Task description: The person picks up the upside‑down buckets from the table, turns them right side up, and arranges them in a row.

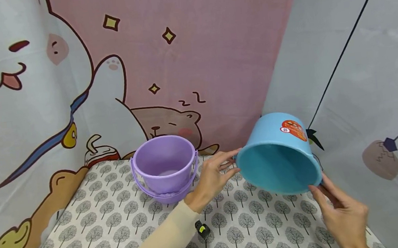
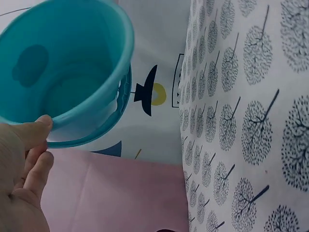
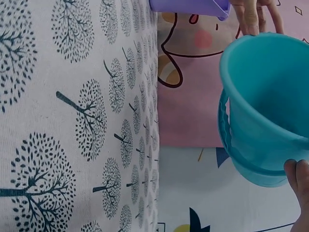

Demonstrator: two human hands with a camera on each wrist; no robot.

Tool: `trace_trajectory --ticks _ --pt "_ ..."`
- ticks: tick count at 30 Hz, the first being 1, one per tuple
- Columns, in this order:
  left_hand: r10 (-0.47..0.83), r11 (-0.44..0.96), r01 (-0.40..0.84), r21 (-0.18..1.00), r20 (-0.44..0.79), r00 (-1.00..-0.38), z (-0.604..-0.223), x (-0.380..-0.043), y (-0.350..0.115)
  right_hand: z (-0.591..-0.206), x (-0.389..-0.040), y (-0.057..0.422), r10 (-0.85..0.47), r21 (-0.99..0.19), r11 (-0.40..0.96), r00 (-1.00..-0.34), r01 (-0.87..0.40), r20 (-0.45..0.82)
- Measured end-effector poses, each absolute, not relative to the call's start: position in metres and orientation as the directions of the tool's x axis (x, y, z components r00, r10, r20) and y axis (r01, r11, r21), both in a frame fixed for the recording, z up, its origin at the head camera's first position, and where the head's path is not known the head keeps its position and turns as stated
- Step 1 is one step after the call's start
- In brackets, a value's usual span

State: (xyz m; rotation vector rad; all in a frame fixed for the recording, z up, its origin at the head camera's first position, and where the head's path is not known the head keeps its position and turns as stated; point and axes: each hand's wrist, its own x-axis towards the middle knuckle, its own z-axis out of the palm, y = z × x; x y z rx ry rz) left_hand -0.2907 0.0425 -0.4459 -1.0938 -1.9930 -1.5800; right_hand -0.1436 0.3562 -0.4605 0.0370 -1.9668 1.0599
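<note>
A light blue bucket (image 1: 273, 134) with an orange sticker is tilted above the table, its open mouth facing me. My left hand (image 1: 210, 179) pinches its rim at the left, thumb and fingers on either side, as the left wrist view also shows. On the lower right of the rim, my right hand (image 1: 345, 213) grips with thumb in front and fingers behind. The bucket's handle (image 3: 223, 123) hangs behind its rim in the right wrist view. A purple bucket (image 1: 166, 180) stands upright on the table, left of my left hand, its handle lowered to the front.
The table is covered by a white cloth (image 1: 122, 221) printed with grey trees. Behind it hangs a pink and white curtain (image 1: 221, 57) with cartoon animals, and a pale grey one (image 1: 373, 81) runs along the right. A small black device (image 1: 203, 230) shows at my left wrist.
</note>
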Motion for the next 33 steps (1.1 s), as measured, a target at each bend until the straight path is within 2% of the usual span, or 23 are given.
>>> trace_trajectory --ticks 7,12,18,25,33 --pt "0.365 0.142 0.873 0.466 0.795 -0.484 -0.444 -0.29 0.034 -0.457 -0.145 0.358 0.218 -0.549 0.676 -0.578 -0.492 0.786" --pt "0.394 0.198 0.902 0.384 0.811 -0.432 -0.442 -0.287 0.027 -0.456 -0.146 0.358 0.143 -0.481 0.701 -0.558 -0.526 0.818" --pt "0.423 0.254 0.906 0.338 0.804 -0.418 -0.44 -0.28 0.017 -0.454 -0.146 0.358 0.064 -0.439 0.706 -0.568 -0.555 0.821" --pt "0.412 0.246 0.918 0.312 0.823 -0.39 -0.435 -0.276 0.008 -0.45 -0.151 0.357 -0.005 -0.421 0.708 -0.6 -0.567 0.8" --pt "0.377 0.311 0.9 0.307 0.829 -0.413 -0.43 -0.274 -0.003 -0.445 -0.158 0.355 -0.048 -0.362 0.722 -0.564 -0.59 0.825"
